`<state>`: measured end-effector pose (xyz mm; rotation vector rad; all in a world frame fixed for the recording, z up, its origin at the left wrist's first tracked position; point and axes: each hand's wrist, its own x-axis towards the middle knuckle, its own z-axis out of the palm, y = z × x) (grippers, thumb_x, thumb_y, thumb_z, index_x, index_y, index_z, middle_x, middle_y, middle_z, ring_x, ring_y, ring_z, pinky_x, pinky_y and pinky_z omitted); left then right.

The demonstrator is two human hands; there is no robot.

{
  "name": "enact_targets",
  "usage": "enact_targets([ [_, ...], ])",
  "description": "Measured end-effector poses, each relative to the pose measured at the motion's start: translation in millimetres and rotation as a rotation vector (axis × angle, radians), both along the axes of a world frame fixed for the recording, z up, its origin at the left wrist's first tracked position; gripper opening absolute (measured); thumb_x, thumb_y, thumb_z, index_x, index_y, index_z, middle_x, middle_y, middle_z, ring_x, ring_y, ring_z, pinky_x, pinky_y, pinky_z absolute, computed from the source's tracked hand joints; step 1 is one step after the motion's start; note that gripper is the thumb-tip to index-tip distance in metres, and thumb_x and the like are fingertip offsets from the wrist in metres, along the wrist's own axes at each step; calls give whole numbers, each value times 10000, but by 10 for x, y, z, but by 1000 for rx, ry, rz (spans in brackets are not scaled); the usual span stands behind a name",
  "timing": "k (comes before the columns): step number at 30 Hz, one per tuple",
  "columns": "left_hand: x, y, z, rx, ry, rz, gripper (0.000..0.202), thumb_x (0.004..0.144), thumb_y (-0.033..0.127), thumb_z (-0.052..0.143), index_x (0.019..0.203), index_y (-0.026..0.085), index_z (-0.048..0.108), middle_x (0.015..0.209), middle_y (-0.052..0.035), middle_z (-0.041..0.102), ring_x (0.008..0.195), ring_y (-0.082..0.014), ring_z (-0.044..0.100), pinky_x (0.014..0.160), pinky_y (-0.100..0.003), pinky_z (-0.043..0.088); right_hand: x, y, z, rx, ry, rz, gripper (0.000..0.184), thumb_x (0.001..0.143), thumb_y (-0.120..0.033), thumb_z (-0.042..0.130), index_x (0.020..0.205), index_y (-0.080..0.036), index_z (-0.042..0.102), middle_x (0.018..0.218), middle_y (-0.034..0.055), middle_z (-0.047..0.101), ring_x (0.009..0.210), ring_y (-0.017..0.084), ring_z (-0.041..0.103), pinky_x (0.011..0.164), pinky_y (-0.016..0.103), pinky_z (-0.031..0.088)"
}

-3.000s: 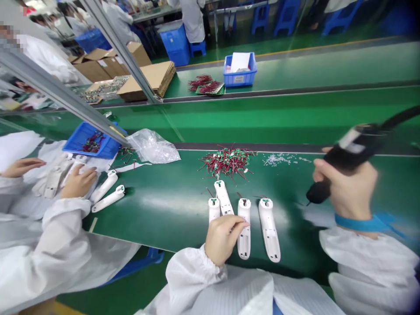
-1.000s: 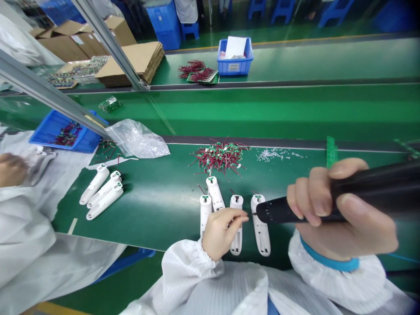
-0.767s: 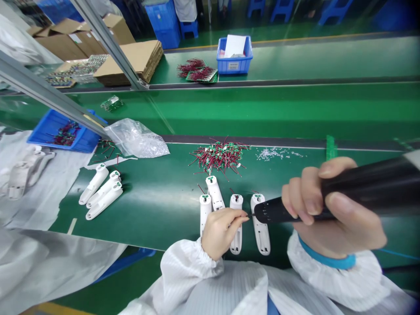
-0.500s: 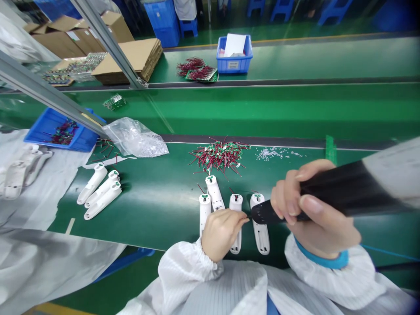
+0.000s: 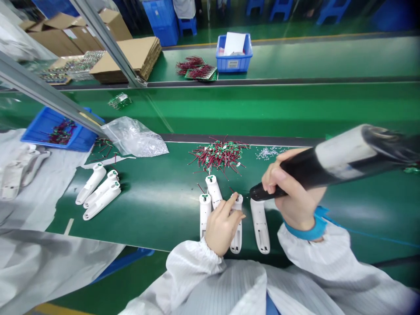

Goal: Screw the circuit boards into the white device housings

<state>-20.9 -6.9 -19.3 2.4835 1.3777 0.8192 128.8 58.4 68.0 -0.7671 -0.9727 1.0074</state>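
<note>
White plastic housings (image 5: 260, 227) x4: L hand (image 5: 223, 229), fingers loosely on one (prob.), R hand (image 5: 293, 188) clenched round blk screwdriver (image 5: 278, 183).

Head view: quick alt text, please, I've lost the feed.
Right hand holds a black power tool over a white housing; left hand touches the neighbouring housing. A pile of wired green boards lies beyond on the green bench.

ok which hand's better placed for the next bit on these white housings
Right hand, probably: it grips the black electric screwdriver, tip just above the rightmost white housing. The left hand sits on the neighbouring housing, better suited to steadying.
</note>
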Motion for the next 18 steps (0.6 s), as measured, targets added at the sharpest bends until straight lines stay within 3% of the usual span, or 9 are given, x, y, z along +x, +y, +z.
enact_targets([
  [5,0,-45,-86,109,147,9,174,916,194,570,771,175,664,1232,-147,667,780,-208,610,668,-340,521,-67,52,-26,-18,8,-24,176,763,-173,710,909,-215,622,549,-66,529,396,87,477,398,243,397],
  [18,11,-68,-183,193,136,35,114,886,150,602,803,188,670,1236,-126,673,757,-193,583,626,-303,483,-205,230,-120,-140,-73,15,165,740,-206,734,867,-204,629,509,-66,553,396,90,482,416,242,408],
])
